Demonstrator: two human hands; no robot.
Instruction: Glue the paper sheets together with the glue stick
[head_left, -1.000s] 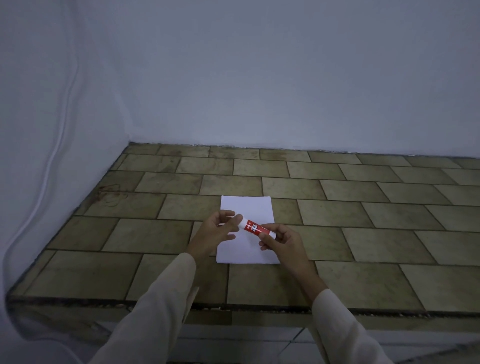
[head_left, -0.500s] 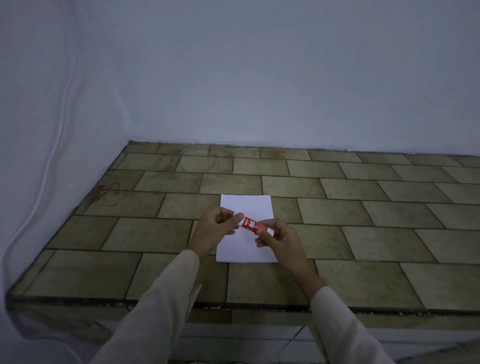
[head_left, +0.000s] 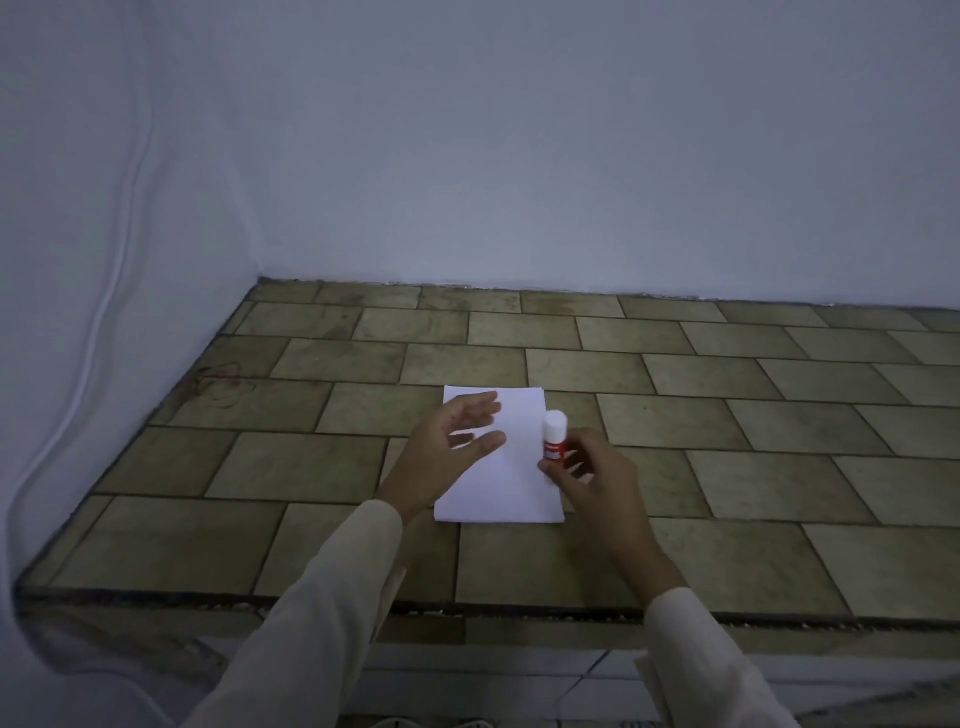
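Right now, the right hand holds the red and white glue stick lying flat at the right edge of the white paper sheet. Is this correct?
Not flat: the head view shows the red and white glue stick standing upright. The right hand holds it at the right edge of the white paper sheet.

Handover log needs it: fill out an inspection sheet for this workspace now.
Surface: tan tiled stone counter, front edge rough.
Job's things: white rectangular paper lying flat, sheet count unclear; red-and-white plastic glue stick upright at the paper's right edge, white end up.
Clutter: nothing seen.
Hands: left hand open over the paper's left part, fingers spread; right hand pinches the glue stick's lower end.
Cables: white cable running down the left wall.
Surroundings: plain pale walls behind and to the left.
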